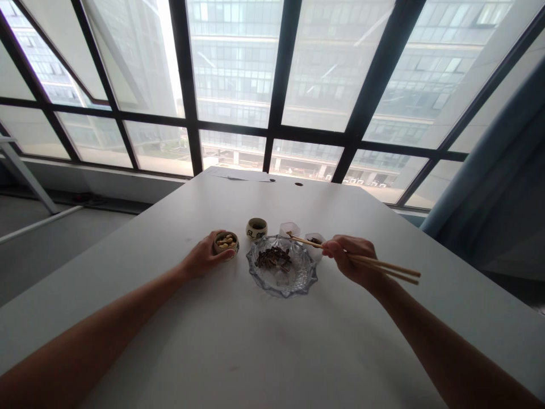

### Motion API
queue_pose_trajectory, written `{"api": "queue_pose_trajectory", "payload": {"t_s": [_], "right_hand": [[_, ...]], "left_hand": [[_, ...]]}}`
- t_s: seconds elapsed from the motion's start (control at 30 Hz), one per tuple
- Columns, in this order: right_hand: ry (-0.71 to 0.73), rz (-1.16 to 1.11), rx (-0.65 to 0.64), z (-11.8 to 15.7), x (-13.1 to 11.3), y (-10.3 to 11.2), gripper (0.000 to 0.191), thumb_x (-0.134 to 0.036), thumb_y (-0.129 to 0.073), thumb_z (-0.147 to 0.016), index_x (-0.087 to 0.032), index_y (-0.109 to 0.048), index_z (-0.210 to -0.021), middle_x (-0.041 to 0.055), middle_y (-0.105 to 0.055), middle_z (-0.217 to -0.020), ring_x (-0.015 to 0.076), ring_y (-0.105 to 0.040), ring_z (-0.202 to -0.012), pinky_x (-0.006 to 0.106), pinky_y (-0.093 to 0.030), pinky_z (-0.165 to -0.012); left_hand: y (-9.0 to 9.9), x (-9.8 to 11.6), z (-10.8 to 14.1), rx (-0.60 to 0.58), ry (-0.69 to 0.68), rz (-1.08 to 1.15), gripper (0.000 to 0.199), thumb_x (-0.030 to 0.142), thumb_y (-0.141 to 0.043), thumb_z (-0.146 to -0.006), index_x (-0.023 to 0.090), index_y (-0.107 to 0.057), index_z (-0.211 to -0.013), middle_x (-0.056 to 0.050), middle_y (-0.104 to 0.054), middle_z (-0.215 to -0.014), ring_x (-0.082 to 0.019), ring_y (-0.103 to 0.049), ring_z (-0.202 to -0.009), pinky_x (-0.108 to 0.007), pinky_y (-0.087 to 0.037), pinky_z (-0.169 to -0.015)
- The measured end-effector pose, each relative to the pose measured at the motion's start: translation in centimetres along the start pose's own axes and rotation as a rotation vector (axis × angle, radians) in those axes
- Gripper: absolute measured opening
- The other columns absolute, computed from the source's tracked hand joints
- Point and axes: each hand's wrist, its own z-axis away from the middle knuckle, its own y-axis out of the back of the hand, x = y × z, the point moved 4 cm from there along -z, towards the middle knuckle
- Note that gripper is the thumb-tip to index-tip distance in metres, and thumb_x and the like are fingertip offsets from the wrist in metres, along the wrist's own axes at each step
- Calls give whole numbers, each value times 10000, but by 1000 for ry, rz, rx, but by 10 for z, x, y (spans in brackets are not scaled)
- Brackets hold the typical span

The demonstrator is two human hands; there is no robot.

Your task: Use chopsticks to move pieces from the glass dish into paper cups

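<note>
My left hand (210,255) is wrapped round a small patterned cup (236,248) that holds several pale, nut-like pieces (225,241). In my right hand (351,255) is a pair of wooden chopsticks (383,266), their tips over a small clear dish (290,228) behind the glass plate. A small dark piece seems to be at the tips. The scalloped glass plate (283,284) between my hands bears a heap of dark brown pieces (272,258). A second patterned cup (256,229) stands behind the plate on the left. Another clear dish (315,238) with dark contents sits near my right fingers.
The white table (230,341) reaches toward large windows. Papers (238,174) lie at its far edge, near two dark round spots (298,184). A blue curtain (489,165) hangs at the right, and a white metal frame (29,176) stands at the left.
</note>
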Motion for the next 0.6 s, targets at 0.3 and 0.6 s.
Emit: {"api": "queue_pose_trajectory", "payload": {"t_s": [0.3,0.6], "right_hand": [[1,242,240,-4,8,44,543,-619,-482,-956,-204,-687,-673,50,-656,-510,168,-607,-422,299,-504,-448],[-278,-82,190,-11,18,33,617,-735,-547,-854,-185,-667,-602,46,-621,-436,129,-535,-344,238,-436,-343]], "left_hand": [[0,2,-1,21,-4,3,801,743,-649,-722,172,-545,-1273,-160,-706,-1173,-332,-685,-1065,-456,-539,-947],[1,2,0,5,4,-4,826,751,-640,-726,162,-525,-1294,-172,-703,-1185,-336,-685,-1077,-465,-542,-952]]}}
